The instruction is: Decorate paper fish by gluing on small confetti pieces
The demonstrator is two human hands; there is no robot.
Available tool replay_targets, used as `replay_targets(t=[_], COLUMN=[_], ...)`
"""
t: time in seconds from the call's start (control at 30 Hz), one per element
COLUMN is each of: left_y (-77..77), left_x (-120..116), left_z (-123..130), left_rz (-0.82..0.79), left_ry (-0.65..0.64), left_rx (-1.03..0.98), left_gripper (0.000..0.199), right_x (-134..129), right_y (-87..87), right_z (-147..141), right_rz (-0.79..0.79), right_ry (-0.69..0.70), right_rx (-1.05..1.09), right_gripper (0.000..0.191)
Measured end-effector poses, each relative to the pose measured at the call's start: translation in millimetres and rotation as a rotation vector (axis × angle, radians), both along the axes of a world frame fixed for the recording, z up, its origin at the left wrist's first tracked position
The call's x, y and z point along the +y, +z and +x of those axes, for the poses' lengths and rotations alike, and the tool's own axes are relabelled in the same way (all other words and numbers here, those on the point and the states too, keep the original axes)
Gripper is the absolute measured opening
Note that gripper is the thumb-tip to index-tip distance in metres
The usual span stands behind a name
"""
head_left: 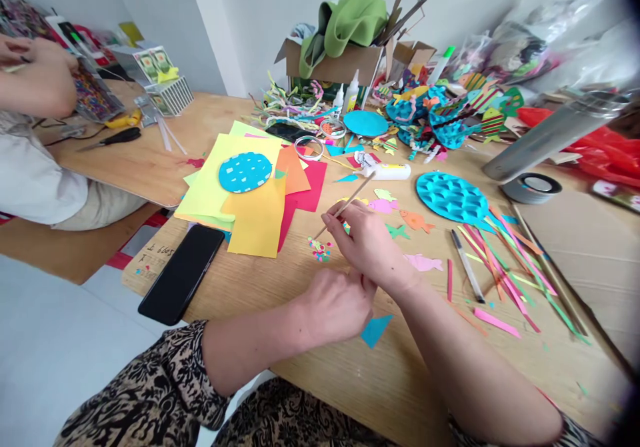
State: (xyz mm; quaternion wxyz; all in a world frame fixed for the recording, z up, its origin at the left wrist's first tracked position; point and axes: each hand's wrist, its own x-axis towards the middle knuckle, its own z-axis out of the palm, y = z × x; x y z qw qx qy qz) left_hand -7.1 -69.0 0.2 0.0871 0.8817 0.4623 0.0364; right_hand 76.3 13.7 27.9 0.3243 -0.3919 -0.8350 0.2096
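Observation:
My right hand [367, 240] pinches a thin wooden stick [359, 192], held at a slant. Its lower end comes down at a small pile of colourful paper dots [320, 249]. Just below, my left hand [337, 300] is closed with the knuckles up, close against the right hand; whatever is in its fingers is hidden. Beyond the right hand lie paper fish cut-outs: a pink one [384, 205], an orange one [416, 221] and a green one [399, 231]. A larger pink fish [425, 262] lies beside my right wrist. A blue paper scrap [376, 331] is near my left hand.
At left are a black phone [181, 275] and coloured paper sheets [257, 223] under a blue spotted disc [245, 172]. A scalloped blue disc [453, 197], a pen [468, 267] and paper strips [505, 277] lie right. A glue bottle [387, 171] lies behind. Another person's arm [40, 77] is far left.

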Motion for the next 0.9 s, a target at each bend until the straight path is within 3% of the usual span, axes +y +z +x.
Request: replay_targets(t=[0.63,0.9], left_y=[6.0,0.0], left_x=[0.6,1.7], left_z=[-1.8,0.1], left_rz=[0.007,0.021], left_ry=[-0.049,-0.044], left_rx=[0.026,0.002], left_gripper=[0.022,0.021], right_x=[0.9,1.4], right_y=[-0.4,-1.5], right_z=[-6.8,-6.5], right_rz=[-0.028,-0.026], right_ry=[0.001,-0.008], right_rx=[-0.067,-0.078], right_gripper=[0.024,0.023])
